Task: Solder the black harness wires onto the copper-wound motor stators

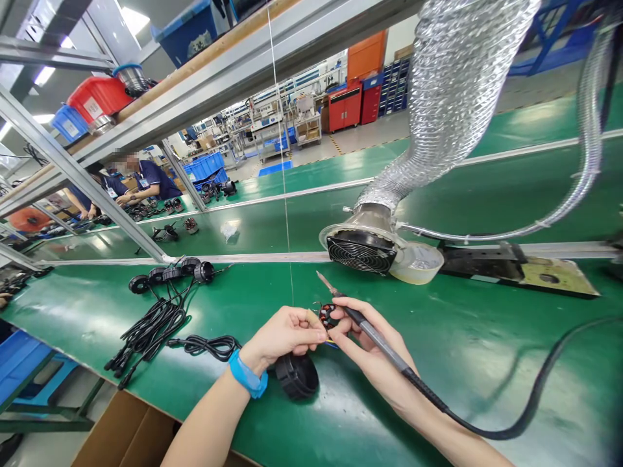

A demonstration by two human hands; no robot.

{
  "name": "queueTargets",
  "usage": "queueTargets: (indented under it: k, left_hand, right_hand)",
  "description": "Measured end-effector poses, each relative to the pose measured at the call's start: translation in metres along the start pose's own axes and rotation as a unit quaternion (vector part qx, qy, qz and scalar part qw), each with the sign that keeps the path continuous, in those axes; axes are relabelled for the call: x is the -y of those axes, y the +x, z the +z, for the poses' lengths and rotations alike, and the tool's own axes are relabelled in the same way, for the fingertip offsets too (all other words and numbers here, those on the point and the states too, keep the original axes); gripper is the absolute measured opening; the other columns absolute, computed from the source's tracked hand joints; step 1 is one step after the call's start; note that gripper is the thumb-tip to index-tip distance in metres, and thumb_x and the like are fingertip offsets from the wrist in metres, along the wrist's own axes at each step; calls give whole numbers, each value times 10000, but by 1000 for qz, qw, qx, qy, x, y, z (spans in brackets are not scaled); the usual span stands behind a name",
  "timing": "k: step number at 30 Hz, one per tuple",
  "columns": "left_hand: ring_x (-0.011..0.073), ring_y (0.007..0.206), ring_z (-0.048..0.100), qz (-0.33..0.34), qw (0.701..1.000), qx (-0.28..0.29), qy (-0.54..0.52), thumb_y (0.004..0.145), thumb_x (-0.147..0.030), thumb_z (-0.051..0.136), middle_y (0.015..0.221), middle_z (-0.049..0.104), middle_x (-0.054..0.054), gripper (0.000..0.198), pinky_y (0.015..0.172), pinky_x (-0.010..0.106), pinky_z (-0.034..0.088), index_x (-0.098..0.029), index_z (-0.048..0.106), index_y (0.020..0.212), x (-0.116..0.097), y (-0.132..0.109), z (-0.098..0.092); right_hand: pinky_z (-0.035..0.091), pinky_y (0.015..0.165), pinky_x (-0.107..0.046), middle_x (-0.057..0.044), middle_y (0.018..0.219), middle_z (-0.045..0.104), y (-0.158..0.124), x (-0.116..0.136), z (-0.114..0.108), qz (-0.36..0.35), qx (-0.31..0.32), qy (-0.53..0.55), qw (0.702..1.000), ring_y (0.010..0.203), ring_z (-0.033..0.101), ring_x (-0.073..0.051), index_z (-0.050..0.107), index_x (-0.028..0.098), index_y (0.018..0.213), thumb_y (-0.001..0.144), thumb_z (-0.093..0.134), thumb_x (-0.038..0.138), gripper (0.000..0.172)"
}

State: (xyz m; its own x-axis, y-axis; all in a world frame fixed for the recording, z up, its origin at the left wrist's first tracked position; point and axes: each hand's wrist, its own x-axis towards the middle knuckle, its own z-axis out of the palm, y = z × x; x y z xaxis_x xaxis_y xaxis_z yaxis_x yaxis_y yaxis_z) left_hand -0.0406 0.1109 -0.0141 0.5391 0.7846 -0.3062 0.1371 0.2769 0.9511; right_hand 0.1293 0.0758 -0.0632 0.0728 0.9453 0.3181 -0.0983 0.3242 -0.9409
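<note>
My right hand (367,331) holds a soldering iron (377,337), its tip pointing up and to the left. The same hand's fingers also touch a small round motor part (328,315) with red and black windings. My left hand (292,332), with a blue band on the wrist, is closed in a pinch at the part's left side, where short coloured wires show just below. What exactly its fingertips grip is too small to tell. Below my left hand, a black round housing (298,376) rests on the green table (418,415).
Black cables with round housings (163,318) lie at the left, beside a coiled cable (209,347). A fan (361,253) under a silver duct (450,84) stands ahead, next to a shallow cup (417,263) and a metal plate (549,275). People sit at the far left.
</note>
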Motion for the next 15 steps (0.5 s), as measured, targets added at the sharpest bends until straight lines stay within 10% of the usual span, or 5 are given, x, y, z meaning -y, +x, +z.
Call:
queueTargets:
  k: [15]
  left_hand:
    - [15,381,334,-9,1000,-21,-4,599,-486,842,533,546,-37,454,395,196,181,-123,599,723,-1,2,0]
  right_hand:
    - [577,780,-299,-26,962,667,1,2,-6,-156,21,-179,971,826,699,-177,566,299,1220,921,574,184,321]
